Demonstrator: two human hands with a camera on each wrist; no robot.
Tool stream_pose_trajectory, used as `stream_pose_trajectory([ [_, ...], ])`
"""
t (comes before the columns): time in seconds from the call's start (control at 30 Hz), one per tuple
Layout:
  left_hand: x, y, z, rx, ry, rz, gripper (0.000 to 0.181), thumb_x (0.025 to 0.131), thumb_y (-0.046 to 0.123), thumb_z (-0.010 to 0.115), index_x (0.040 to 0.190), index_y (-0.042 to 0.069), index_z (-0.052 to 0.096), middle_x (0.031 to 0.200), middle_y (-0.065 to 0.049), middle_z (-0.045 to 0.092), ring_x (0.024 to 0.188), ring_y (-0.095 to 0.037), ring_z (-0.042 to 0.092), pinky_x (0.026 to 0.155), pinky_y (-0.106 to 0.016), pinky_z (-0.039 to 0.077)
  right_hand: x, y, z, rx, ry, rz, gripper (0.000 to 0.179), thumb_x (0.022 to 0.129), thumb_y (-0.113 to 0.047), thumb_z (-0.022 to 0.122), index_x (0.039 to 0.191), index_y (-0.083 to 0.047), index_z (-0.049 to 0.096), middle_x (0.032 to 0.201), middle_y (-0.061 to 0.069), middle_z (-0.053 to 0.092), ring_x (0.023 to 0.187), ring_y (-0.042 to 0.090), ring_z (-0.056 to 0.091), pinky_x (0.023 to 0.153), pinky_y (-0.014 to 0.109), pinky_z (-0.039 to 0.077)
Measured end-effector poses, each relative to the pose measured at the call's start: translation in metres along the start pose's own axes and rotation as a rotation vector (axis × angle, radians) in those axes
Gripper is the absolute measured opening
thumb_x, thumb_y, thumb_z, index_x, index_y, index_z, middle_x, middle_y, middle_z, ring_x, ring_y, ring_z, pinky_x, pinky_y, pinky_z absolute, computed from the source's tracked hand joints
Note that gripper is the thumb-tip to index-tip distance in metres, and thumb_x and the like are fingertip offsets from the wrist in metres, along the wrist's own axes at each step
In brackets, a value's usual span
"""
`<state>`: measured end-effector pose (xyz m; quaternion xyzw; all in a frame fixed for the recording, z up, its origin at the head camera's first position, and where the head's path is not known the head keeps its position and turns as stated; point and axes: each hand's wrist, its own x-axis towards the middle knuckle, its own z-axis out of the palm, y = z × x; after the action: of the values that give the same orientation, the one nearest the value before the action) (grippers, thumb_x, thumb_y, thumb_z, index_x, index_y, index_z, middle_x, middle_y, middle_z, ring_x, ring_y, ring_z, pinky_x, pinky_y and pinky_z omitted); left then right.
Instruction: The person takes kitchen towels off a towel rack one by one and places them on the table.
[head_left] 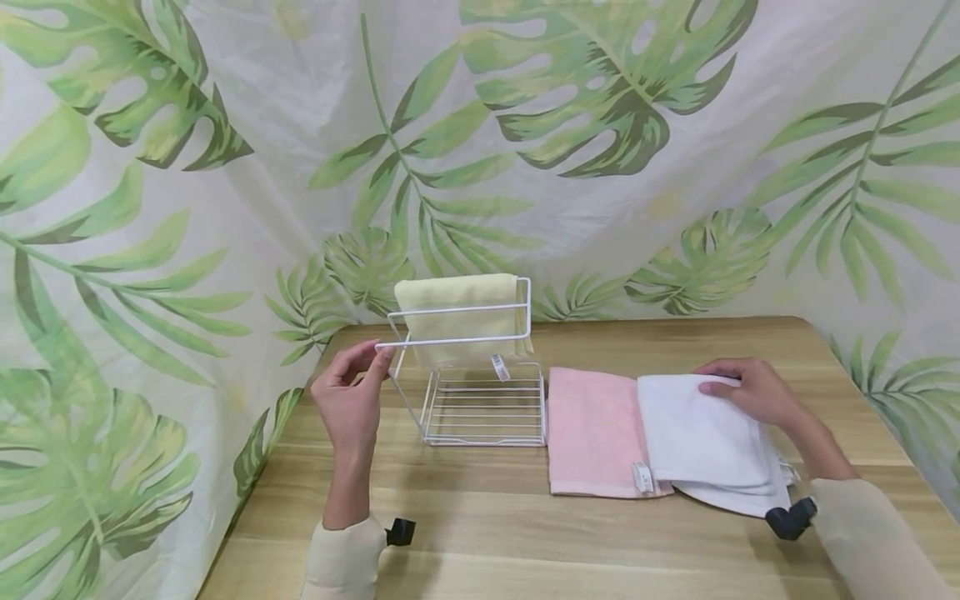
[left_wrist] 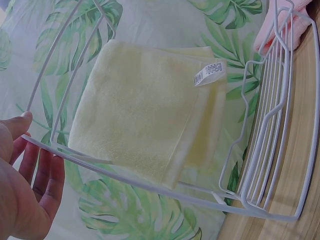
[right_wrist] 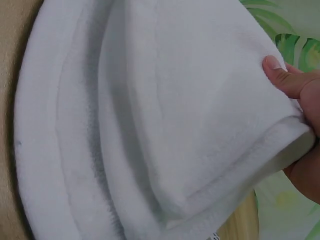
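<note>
My left hand (head_left: pixel 351 392) pinches the front left corner of a white wire rack (head_left: pixel 457 341) between thumb and fingers. Over the rack's rear top bar hangs a folded pale yellow towel (head_left: pixel 457 321), its small label showing near the lower edge. To the right, my right hand (head_left: pixel 753 392) grips the far edge of a folded white towel (head_left: pixel 697 425), thumb on top and the other fingers beneath. In the right wrist view the white towel (right_wrist: pixel 210 90) shows several layers, with the gripped part lifted. The white towel's left edge overlaps a folded pink towel (head_left: pixel 596 433).
The rack's lower wire shelf (head_left: pixel 483 408) stands on the wooden table (head_left: pixel 480 533), close beside the pink towel. A leaf-patterned cloth (head_left: pixel 585 208) hangs behind the table and along its sides. Each sleeve carries a small black device (head_left: pixel 401 532) at the wrist.
</note>
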<state>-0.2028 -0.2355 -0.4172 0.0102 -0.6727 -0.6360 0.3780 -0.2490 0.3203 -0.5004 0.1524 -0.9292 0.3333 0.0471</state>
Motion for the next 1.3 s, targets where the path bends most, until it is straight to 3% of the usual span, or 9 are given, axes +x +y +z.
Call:
stream_pose_trajectory([
  [0.1, -0.001, -0.001, -0.001, 0.007, -0.001, -0.002, 0.028, 0.088, 0.01, 0.09, 0.106, -0.009, 0.079, 0.084, 0.011, 0.077, 0.068, -0.004, 0.07, 0.064, -0.016, 0.064, 0.003, 0.006, 0.005, 0.014, -0.01, 0.025, 0.019, 0.097, -0.015, 0.081, 0.113, -0.004, 0.081, 0.11, 0.018, 0.081, 0.098, 0.002, 0.068, 0.077, 0.011, 0.052],
  [0.17, -0.001, -0.002, -0.001, 0.007, -0.001, -0.004, 0.029, 0.088, 0.01, 0.09, 0.106, -0.01, 0.079, 0.084, 0.011, 0.077, 0.068, -0.004, 0.071, 0.064, -0.016, 0.064, 0.004, 0.011, 0.009, 0.017, -0.013, 0.037, 0.019, 0.097, -0.015, 0.081, 0.113, -0.004, 0.081, 0.111, 0.019, 0.081, 0.099, 0.006, 0.07, 0.077, 0.012, 0.051],
  [0.33, -0.001, -0.003, -0.001, -0.003, -0.002, -0.005, 0.031, 0.088, 0.009, 0.09, 0.107, -0.013, 0.077, 0.083, 0.011, 0.077, 0.066, -0.003, 0.07, 0.064, -0.016, 0.064, 0.007, 0.018, 0.015, 0.019, -0.034, 0.068, 0.023, 0.099, -0.017, 0.079, 0.116, -0.002, 0.08, 0.116, 0.022, 0.079, 0.109, 0.031, 0.073, 0.081, 0.018, 0.054],
  [0.47, -0.001, -0.002, -0.001, -0.013, -0.004, -0.004, 0.029, 0.088, 0.008, 0.09, 0.106, -0.012, 0.078, 0.084, 0.011, 0.078, 0.067, -0.003, 0.071, 0.064, -0.016, 0.065, 0.009, 0.023, 0.021, 0.032, -0.06, 0.111, 0.024, 0.101, -0.017, 0.077, 0.119, -0.001, 0.079, 0.12, 0.024, 0.078, 0.114, 0.041, 0.072, 0.086, 0.028, 0.056],
  [0.73, -0.001, -0.001, 0.0, -0.026, -0.008, 0.002, 0.03, 0.088, 0.008, 0.09, 0.106, -0.012, 0.078, 0.085, 0.01, 0.078, 0.069, -0.004, 0.072, 0.065, -0.017, 0.065, 0.012, 0.036, 0.029, 0.035, -0.064, 0.128, 0.027, 0.102, -0.02, 0.076, 0.121, -0.002, 0.078, 0.12, 0.023, 0.078, 0.113, 0.04, 0.071, 0.083, 0.023, 0.051],
  [1.03, 0.0, -0.002, -0.001, -0.004, -0.006, 0.005, 0.027, 0.088, 0.009, 0.09, 0.105, -0.009, 0.08, 0.086, 0.01, 0.078, 0.071, -0.005, 0.072, 0.066, -0.018, 0.066, 0.007, 0.032, 0.034, 0.04, -0.075, 0.141, 0.032, 0.103, -0.025, 0.075, 0.126, -0.002, 0.076, 0.125, 0.025, 0.076, 0.12, 0.046, 0.07, 0.09, 0.037, 0.055],
  [1.3, 0.0, 0.0, -0.001, -0.022, -0.014, 0.01, 0.026, 0.088, 0.008, 0.09, 0.104, -0.009, 0.08, 0.086, 0.009, 0.078, 0.071, -0.006, 0.072, 0.066, -0.018, 0.066, 0.007, 0.032, 0.031, 0.02, -0.068, 0.098, 0.03, 0.102, -0.024, 0.077, 0.123, -0.002, 0.078, 0.121, 0.023, 0.078, 0.114, 0.042, 0.072, 0.087, 0.029, 0.055],
])
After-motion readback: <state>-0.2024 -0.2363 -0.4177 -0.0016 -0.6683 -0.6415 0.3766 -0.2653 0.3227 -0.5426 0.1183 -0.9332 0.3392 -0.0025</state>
